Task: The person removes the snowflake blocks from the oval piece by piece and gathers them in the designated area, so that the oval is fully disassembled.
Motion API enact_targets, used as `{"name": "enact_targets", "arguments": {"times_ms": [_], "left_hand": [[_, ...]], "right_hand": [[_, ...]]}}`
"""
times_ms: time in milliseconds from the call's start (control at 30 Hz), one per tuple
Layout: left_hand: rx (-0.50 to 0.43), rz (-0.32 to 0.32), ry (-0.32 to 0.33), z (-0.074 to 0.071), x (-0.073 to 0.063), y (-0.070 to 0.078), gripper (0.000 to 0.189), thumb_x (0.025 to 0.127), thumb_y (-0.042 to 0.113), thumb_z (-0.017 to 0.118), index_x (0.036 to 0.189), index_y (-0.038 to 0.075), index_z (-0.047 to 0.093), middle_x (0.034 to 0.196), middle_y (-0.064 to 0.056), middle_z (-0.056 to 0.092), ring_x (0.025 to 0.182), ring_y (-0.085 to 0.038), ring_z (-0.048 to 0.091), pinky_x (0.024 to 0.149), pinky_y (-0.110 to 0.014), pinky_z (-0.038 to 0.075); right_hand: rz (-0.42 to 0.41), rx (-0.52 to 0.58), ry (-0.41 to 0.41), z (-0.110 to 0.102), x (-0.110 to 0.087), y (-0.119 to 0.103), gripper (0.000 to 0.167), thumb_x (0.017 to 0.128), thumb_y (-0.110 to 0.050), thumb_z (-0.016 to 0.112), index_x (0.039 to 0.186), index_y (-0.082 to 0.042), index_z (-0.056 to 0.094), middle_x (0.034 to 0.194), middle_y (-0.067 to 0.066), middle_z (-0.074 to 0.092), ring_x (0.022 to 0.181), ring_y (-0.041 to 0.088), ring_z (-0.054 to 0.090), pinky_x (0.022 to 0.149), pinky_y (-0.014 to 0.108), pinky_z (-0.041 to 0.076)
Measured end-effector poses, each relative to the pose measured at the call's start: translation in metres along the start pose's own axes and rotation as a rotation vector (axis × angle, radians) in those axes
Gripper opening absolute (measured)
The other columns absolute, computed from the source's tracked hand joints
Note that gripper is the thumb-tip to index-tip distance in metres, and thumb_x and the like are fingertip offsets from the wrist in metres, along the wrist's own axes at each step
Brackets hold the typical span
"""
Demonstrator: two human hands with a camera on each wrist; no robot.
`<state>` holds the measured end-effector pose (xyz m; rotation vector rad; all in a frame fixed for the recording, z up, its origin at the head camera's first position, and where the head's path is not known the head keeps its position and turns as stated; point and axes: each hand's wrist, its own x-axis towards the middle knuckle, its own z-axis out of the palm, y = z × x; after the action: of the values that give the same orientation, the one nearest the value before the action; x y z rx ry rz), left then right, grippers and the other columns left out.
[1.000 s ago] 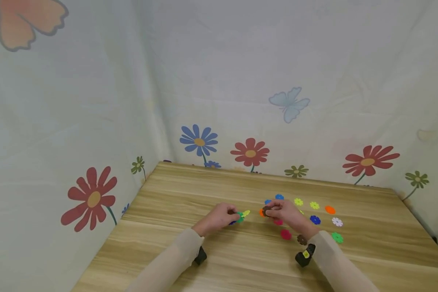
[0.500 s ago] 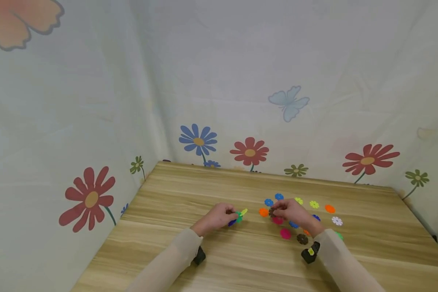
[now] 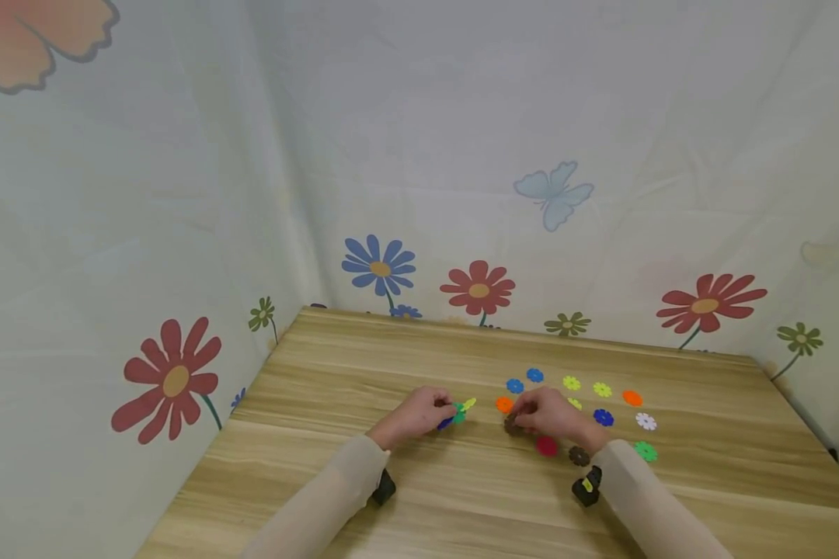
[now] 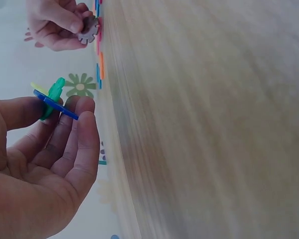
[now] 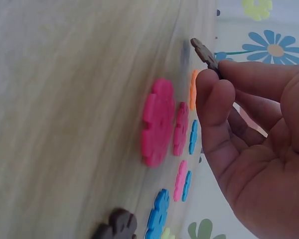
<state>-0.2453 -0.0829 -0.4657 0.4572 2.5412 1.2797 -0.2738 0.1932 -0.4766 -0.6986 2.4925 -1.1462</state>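
My left hand (image 3: pixel 419 411) pinches a small joined cluster of flower-shaped plastic discs between thumb and fingers. In the left wrist view the cluster shows a blue disc (image 4: pixel 57 105), a green disc (image 4: pixel 56 90) set across it, and a bit of yellow disc (image 4: pixel 38 88) behind. My right hand (image 3: pixel 554 413) pinches a brown notched flower disc (image 5: pixel 204 52) by its edge, tilted above the tabletop. The two hands are apart, left and right of each other, with the brown disc facing the cluster across a short gap.
Loose flower discs lie around the right hand on the wooden table (image 3: pixel 363 357): an orange disc (image 3: pixel 504 404), a pink disc (image 5: pixel 158 122), a white disc (image 3: pixel 646 421), a green disc (image 3: pixel 645 451) and several others. A flower-printed curtain (image 3: pixel 419 155) stands behind the table.
The right hand, holding the brown disc, drew rightward off the orange disc, then came back left and nearer the body. The left hand stayed nearly still with its cluster.
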Motion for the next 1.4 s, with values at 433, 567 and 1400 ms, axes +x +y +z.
{"name": "enact_targets", "arguments": {"times_ms": [433, 567, 1400], "left_hand": [[-0.014, 0.009, -0.006, 0.001, 0.0, 0.002, 0.015, 0.096, 0.018, 0.056, 0.087, 0.009, 0.063, 0.074, 0.002, 0.058, 0.06, -0.011, 0.047, 0.053, -0.024, 0.039], [-0.015, 0.016, -0.009, 0.002, 0.001, 0.001, 0.015, 0.096, 0.017, 0.056, 0.086, 0.008, 0.062, 0.073, 0.002, 0.057, 0.059, -0.011, 0.047, 0.052, -0.023, 0.039], [-0.016, 0.027, -0.034, 0.009, 0.003, 0.014, 0.019, 0.097, 0.019, 0.055, 0.083, 0.009, 0.063, 0.068, 0.004, 0.054, 0.057, -0.01, 0.045, 0.052, -0.023, 0.037]], "right_hand": [[0.013, -0.057, 0.015, 0.006, 0.004, -0.004, 0.007, 0.084, -0.002, 0.067, 0.091, -0.001, 0.069, 0.077, 0.002, 0.065, 0.063, 0.014, 0.059, 0.055, 0.028, 0.05], [0.028, -0.053, 0.038, 0.006, 0.004, -0.003, 0.008, 0.083, -0.002, 0.069, 0.091, -0.002, 0.069, 0.08, 0.002, 0.065, 0.064, 0.014, 0.059, 0.056, 0.028, 0.051], [-0.206, 0.007, 0.118, 0.021, 0.018, -0.027, 0.017, 0.085, -0.01, 0.071, 0.101, -0.006, 0.07, 0.096, -0.001, 0.065, 0.082, 0.015, 0.06, 0.07, 0.027, 0.05]]}}
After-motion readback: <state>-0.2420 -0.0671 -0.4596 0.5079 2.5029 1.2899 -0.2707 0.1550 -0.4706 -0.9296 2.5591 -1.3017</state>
